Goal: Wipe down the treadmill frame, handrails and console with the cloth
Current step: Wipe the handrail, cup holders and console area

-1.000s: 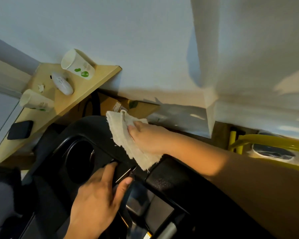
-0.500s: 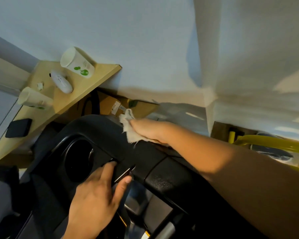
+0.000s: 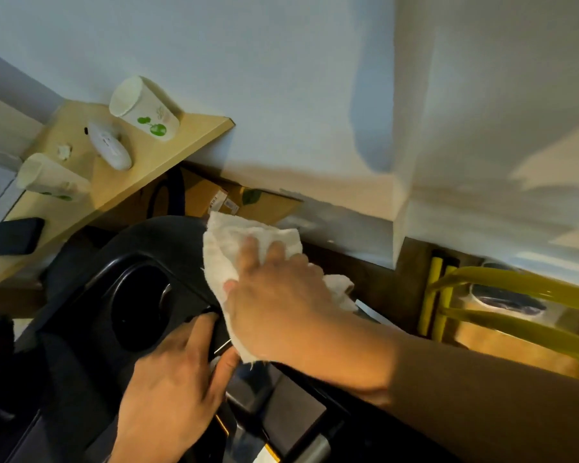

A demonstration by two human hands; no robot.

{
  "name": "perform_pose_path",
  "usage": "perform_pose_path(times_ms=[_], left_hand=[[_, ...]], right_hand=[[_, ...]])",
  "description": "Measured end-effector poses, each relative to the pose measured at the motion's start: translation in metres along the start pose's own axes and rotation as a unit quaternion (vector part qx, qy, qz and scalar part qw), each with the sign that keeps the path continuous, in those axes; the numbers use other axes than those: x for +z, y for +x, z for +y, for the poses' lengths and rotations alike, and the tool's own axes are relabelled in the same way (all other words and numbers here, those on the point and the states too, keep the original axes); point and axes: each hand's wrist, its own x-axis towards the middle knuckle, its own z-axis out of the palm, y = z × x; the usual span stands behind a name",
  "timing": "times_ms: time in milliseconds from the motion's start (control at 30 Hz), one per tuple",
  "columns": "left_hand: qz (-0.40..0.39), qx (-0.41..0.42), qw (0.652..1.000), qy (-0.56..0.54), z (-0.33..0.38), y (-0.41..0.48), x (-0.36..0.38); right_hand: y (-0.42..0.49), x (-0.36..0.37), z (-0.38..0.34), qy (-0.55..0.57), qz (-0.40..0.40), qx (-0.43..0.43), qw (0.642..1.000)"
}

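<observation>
Against the pale wall (image 3: 281,78), your flat-fingered right hand (image 3: 278,305) should press the cloth (image 3: 228,248) evenly along the console (image 3: 94,315) rim while your left hand (image 3: 171,389), fingers extended, steadies it.

Dim, warm-cast light. Soft shadows on wall (image 3: 281,78) above right hand (image 3: 281,305). Console (image 3: 91,329) left of it near-black, detail possibly lost. Wide-angle bending at edges.
</observation>
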Motion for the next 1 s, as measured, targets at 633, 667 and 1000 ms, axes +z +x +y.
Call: perform_pose_path(times_ms=[633,667,1000], left_hand=[[0.091,-0.039,0.995,0.007,0.007,-0.01,0.007],[0.1,-0.051,0.994,0.01,0.003,-0.017,0.009],[0.119,-0.166,0.977,-0.067,-0.043,-0.102,0.014]], right_hand=[[-0.017,0.006,0.039,-0.202,0.144,-0.311,0.917],[-0.018,0.006,0.037,-0.237,0.163,-0.314,0.905],[-0.017,0.064,-0.074,-0.265,0.02,-0.377,0.887]])
